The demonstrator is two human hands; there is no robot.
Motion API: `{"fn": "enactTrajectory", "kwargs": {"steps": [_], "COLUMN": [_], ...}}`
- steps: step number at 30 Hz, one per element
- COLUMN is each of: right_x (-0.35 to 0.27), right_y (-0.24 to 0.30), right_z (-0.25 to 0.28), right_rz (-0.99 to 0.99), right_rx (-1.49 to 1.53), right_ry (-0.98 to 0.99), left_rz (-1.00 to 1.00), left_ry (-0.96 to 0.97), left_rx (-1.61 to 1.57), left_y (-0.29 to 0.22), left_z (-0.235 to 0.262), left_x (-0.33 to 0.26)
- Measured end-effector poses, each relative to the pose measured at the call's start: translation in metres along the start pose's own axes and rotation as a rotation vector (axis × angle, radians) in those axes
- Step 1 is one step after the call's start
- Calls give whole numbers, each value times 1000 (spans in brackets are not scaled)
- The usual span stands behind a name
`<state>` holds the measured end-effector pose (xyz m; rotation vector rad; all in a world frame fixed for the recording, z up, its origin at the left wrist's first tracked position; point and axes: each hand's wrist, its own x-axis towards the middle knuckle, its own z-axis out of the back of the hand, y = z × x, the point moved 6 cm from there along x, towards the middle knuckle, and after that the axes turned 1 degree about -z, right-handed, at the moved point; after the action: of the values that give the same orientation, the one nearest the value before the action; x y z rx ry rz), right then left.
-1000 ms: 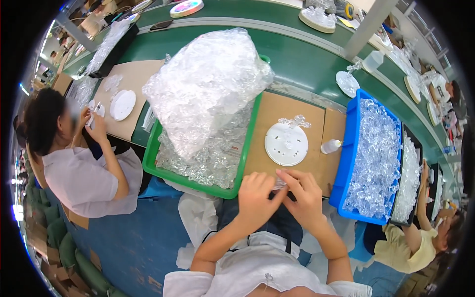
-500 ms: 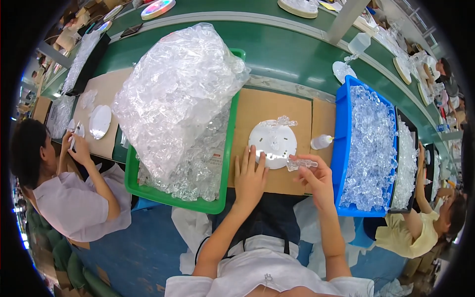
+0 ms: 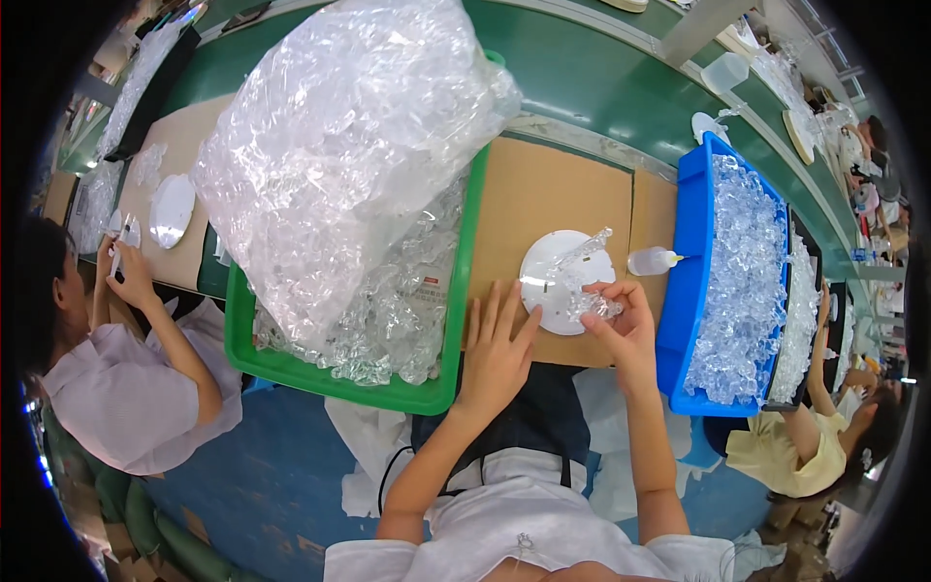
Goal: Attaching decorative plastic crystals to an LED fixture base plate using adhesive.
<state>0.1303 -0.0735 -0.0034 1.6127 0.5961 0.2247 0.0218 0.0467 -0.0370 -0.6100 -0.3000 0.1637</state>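
Note:
A white round plate (image 3: 540, 281) with small dark marks lies on the cardboard in front of me. One clear plastic piece (image 3: 588, 249) rests slantwise across its far right part. My left hand (image 3: 497, 354) is open, fingers spread on the cardboard, with the fingertips by the plate's near left edge. Over the near right edge of the plate, my right hand (image 3: 626, 328) pinches another clear plastic piece (image 3: 601, 305) between thumb and fingers. Whether that piece touches the plate, I cannot tell.
A small dropper bottle (image 3: 652, 260) lies right of the plate. Beyond it stands a blue bin (image 3: 690, 291) of clear pieces. At left, a green tray (image 3: 335, 381) holds a large clear bag (image 3: 339, 145) of pieces. Co-workers sit on both sides.
My right hand has brought its clear piece leftward over the plate. The piece lying on the plate is now slanted instead of level. The whole view has shifted a little.

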Motion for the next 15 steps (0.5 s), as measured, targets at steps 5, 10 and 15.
{"fn": "enactTrajectory", "kwargs": {"steps": [5, 10, 15], "right_x": [0, -1, 5], "right_y": [-18, -10, -6], "right_z": [3, -6, -23], "right_rz": [-191, -35, 74], "right_rx": [32, -326, -661], "right_ry": [-113, -237, -266], "left_rz": [8, 7, -15], "left_ry": [57, 67, 98], "left_rx": [-74, -21, 6], "left_y": [8, 5, 9], "left_z": [-9, -8, -15], "left_x": [-6, -6, -10]}}
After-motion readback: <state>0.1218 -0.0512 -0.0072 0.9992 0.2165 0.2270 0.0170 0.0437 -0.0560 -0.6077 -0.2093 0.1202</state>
